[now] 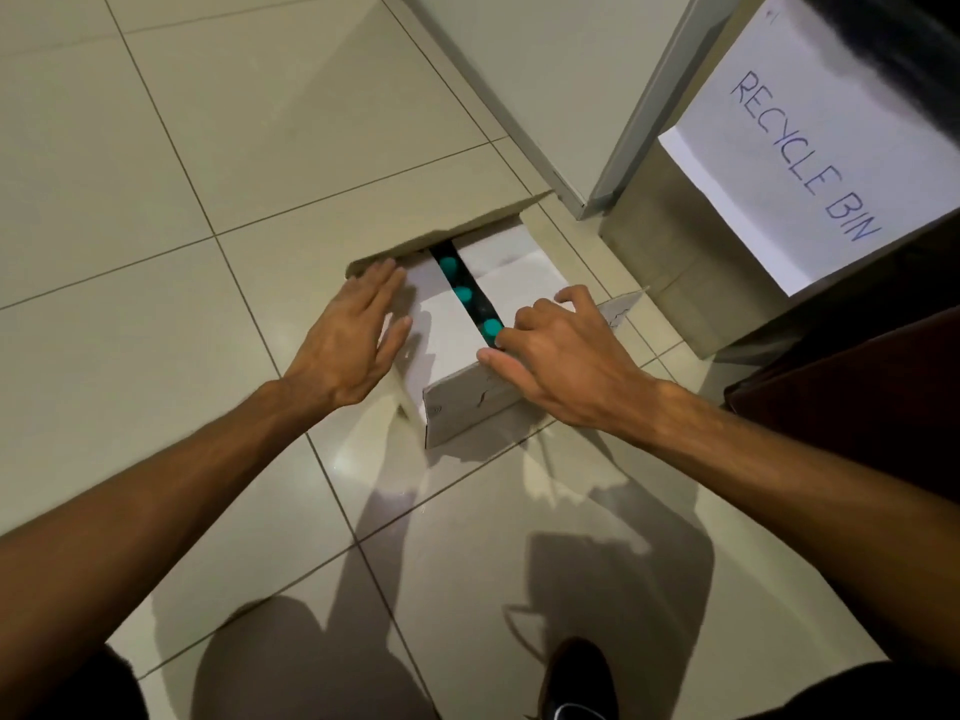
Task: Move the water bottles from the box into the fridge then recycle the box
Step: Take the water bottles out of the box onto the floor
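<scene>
Plainly, left hand (pixel 358 335) lies flat while right hand (pixel 563 356) grips box (pixel 467 407) flap's edge.

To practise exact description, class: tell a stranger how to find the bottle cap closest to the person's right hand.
Start at the paper sign reading RECYCLE BIN, then drop to the white cardboard box on the tiled floor beside it. Three teal caps show in the dark gap between its top flaps. Yours is the nearest cap, right at the fingertips of the right hand.

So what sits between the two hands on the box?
Head view: the left hand and right hand flank the flap gap atop the box, where three teal bottle caps show.
</scene>
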